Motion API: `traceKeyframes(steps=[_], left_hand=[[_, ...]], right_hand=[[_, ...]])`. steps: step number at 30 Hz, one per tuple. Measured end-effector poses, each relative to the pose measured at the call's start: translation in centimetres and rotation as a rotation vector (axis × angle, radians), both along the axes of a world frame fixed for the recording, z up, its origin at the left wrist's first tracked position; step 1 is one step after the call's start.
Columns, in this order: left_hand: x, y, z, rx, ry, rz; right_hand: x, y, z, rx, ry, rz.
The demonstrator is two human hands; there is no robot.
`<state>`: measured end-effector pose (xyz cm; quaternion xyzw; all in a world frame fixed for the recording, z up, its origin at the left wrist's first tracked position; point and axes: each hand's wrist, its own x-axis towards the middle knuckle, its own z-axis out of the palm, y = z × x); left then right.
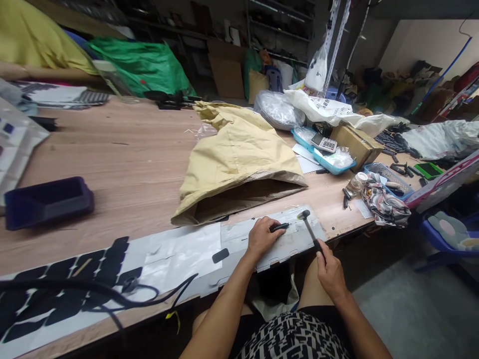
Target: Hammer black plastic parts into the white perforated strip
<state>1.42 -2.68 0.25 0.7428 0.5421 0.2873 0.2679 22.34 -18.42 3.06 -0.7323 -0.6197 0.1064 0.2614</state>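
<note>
My left hand rests at the front of the bench, its fingers closed on a small dark elongated piece whose exact kind I cannot make out. In my right hand is a small hammer, gripped by its black handle. The hammer's head is raised slightly to the right of the dark piece, apart from it. Beneath both lies a pale grey board along the bench edge. Just behind my left hand, a yellow sack lies with its mouth facing me.
At left are a dark blue tray, black flat pieces and a black cable. Rightward stand a calculator, a cardboard box, a blue basket and a crumpled cloth. Another person's yellow sleeve shows at far left.
</note>
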Motion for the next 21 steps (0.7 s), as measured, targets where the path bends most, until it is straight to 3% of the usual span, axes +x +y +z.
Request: traceKeyframes(steps=[21], left_hand=[[0.2, 0.1, 0.0, -0.012, -0.039, 0.005]], right_hand=[[-2.9, 0.3, 1.6, 0.027, -0.139, 0.186]])
